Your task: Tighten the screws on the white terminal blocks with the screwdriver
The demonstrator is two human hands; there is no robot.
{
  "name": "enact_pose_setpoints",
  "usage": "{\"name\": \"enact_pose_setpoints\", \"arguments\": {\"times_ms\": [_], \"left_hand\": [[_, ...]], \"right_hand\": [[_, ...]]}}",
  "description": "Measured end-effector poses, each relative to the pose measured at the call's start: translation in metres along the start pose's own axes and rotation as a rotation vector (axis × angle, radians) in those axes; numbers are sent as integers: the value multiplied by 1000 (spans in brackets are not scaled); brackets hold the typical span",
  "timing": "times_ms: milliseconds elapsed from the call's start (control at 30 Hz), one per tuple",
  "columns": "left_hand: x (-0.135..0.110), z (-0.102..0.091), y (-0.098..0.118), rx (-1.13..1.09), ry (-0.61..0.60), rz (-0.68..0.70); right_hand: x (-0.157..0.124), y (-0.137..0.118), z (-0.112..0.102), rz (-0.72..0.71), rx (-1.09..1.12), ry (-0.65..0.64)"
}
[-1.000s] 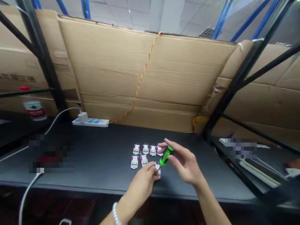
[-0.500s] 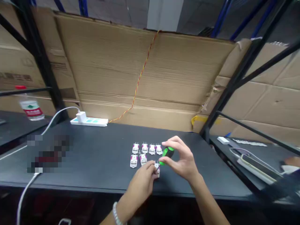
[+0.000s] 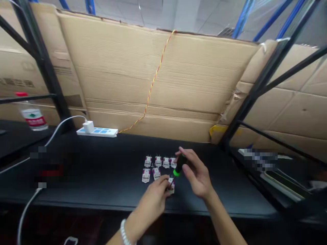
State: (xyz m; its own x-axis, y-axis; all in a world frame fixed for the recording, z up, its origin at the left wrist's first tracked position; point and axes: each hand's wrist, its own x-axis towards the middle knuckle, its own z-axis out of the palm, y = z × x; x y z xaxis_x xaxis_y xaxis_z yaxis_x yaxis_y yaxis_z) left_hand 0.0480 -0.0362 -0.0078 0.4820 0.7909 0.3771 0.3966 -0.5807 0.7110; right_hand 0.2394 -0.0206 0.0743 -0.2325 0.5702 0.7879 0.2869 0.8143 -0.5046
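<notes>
My left hand [image 3: 154, 195] pinches a small white-and-purple part with thin pins [image 3: 171, 186] against the table near its front edge. In my right hand [image 3: 198, 173] is a screwdriver [image 3: 181, 164] with a black and green handle, its fingers and thumb around the handle. The screwdriver tilts down to the left, its shaft reaching the part beside my left fingertips. Exactly where the tip sits is hard to make out. Several like parts lie in two rows just beyond my hands, among them one at the front left [image 3: 146, 175] and one at the back left [image 3: 148, 161].
At the back left of the black table [image 3: 102, 177] lies a white power strip [image 3: 98, 131] with a plugged-in adapter [image 3: 88, 126]. A cardboard panel [image 3: 114, 68] stands behind. Black frame posts [image 3: 242, 105] rise at both sides. A water bottle [image 3: 34, 117] stands far left.
My right fingers have shifted on the screwdriver handle, with the thumb lower and farther right. The handle stands more upright. My left hand and the part stay nearly in place.
</notes>
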Motion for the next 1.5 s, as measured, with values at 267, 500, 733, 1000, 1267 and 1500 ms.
{"name": "enact_pose_setpoints", "arguments": {"times_ms": [267,500,733,1000,1267,1500], "left_hand": [[-1,3,4,18,64,-14],[0,10,11,100,112,-110],[2,14,12,133,133,-119],[2,13,9,111,125,-93],[2,12,8,127,122,-91],[3,14,6,113,138,-77]], "right_hand": [[9,-8,-1,-93,-88,39],[3,-9,-5,-57,-45,-35],[4,-13,-8,-57,-23,-101],[2,-14,-12,-21,-8,-135],[10,-13,-14,-102,-115,-68],[13,-18,-11,-60,-92,-138]]}}
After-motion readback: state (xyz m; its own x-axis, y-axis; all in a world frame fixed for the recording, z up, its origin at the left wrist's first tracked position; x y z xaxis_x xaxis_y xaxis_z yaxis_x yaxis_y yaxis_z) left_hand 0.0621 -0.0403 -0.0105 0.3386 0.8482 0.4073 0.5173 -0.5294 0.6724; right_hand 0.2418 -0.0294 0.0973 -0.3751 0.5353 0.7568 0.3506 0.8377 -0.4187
